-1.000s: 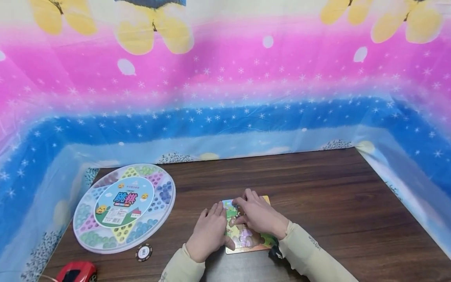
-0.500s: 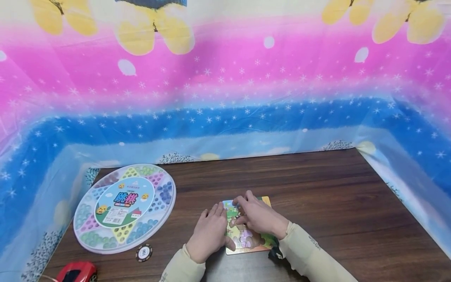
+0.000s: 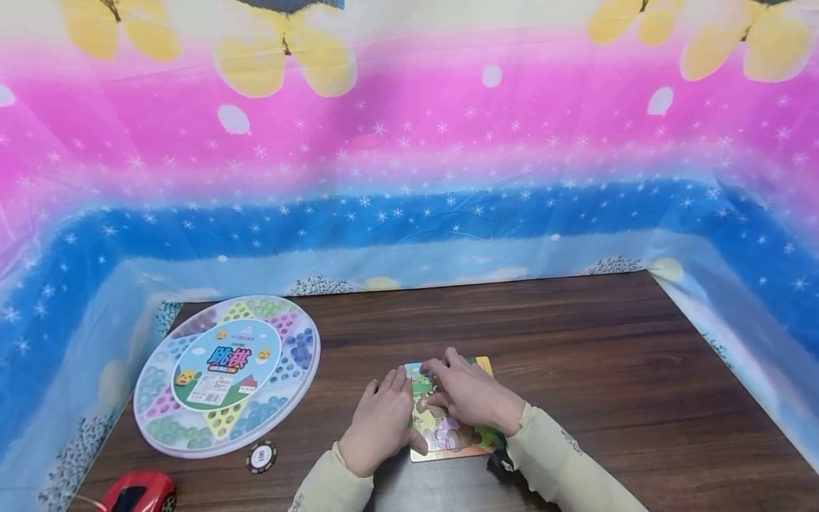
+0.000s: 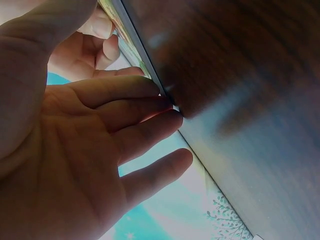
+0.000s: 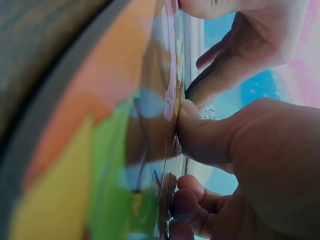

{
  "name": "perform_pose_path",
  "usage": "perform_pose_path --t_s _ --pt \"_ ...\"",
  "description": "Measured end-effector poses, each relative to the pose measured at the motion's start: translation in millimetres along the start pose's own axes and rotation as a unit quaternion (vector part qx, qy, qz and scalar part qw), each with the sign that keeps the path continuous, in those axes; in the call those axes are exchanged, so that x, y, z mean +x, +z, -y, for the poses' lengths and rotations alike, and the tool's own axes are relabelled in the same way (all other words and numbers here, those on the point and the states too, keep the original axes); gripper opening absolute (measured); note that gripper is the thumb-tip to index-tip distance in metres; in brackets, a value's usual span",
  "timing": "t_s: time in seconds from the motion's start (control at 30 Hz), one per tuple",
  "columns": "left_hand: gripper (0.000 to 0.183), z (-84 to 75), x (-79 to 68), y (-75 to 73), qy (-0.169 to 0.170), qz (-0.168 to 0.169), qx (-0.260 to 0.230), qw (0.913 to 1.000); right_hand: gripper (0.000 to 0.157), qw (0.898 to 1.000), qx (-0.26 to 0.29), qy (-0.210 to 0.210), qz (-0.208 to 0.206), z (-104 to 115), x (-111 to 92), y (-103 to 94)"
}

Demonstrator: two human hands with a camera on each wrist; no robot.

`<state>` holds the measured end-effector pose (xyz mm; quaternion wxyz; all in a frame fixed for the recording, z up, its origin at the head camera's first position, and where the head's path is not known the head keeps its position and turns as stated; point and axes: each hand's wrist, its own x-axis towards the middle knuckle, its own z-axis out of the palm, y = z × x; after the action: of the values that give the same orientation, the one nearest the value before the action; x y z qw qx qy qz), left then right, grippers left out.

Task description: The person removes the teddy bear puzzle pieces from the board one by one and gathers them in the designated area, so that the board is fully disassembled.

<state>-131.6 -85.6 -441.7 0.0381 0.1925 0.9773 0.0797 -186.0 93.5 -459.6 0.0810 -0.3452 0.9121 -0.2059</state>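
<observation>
A jigsaw puzzle (image 3: 448,435) in a flat tray lies on the dark wooden table, its cartoon picture showing pink, green and orange parts. My left hand (image 3: 377,423) lies along its left side, fingers straight at the edge and thumb over the lower left corner. In the left wrist view, the outstretched fingers (image 4: 150,132) reach the tray's dark edge. Bent over the upper part of the puzzle, my right hand (image 3: 473,395) touches the pieces with thumb and fingertips. The right wrist view shows the thumb (image 5: 205,137) against the surface; I cannot tell whether a piece is pinched there.
To the left lies a large round Chinese checkers set (image 3: 227,370) with coloured marbles. Near its lower rim is a black-and-white poker chip (image 3: 261,457), and a red toy car (image 3: 139,492) stands at the front left. A patterned cloth (image 3: 409,206) walls the table's back and sides.
Both hands and the puzzle stay in practically the same place. Only the head view shifts very slightly.
</observation>
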Motion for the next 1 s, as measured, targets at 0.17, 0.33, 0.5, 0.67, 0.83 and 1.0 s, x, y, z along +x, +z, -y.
perform_pose_path --t_s 0.17,0.33,0.5,0.67,0.83,1.0 --pt "0.102 0.6 -0.4 -0.4 0.001 0.0 0.004 1.0 0.043 1.0 -0.005 0.001 -0.004 0.5 1.9 0.1" --pt "0.101 -0.2 -0.9 -0.7 -0.001 0.0 0.003 1.0 0.044 1.0 -0.011 0.017 0.003 1.8 4.4 0.2" --pt "0.101 -1.0 -1.4 0.0 -0.002 -0.005 0.0 1.0 0.044 0.999 0.003 0.035 0.015 3.3 6.6 -0.8" --pt "0.102 -0.7 0.0 0.6 -0.003 -0.005 0.001 1.0 0.044 0.999 0.008 0.039 0.019 3.1 7.5 -1.3" --pt "0.101 -0.1 0.7 1.2 -0.005 -0.006 0.0 1.0 0.043 0.999 0.013 0.03 0.014 2.0 7.5 -0.7" --pt "0.101 0.0 0.4 1.1 -0.008 -0.003 0.001 1.0 0.043 0.999 0.022 0.032 0.014 2.2 7.6 -0.9"
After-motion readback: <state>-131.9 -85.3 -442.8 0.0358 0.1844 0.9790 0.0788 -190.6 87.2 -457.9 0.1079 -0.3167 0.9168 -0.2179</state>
